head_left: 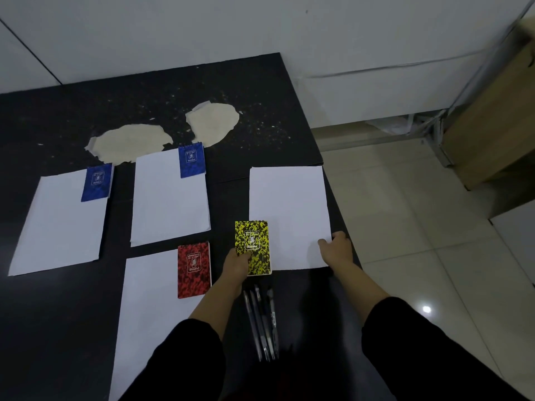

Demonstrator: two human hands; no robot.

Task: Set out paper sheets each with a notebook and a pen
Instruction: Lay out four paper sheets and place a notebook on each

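Several white paper sheets lie on a black table (260, 82). The far-left sheet (58, 227) carries a blue notebook (97, 182) at its top right corner. The middle sheet (169, 204) carries another blue notebook (191, 161). The near sheet (144, 308) has a red notebook (194, 269) on its top right. My left hand (237, 263) holds a yellow notebook (254, 247) at the left edge of the right sheet (289, 209). My right hand (337, 246) pinches that sheet's near right corner. Several dark pens (263, 322) lie bunched between my forearms.
Two pale patches (130, 143) where the surface has peeled mark the far part of the table, with small flecks around them. The table's right edge runs just beside the right sheet, with tiled floor (419, 241) below. A wooden cabinet (492, 125) stands at the right.
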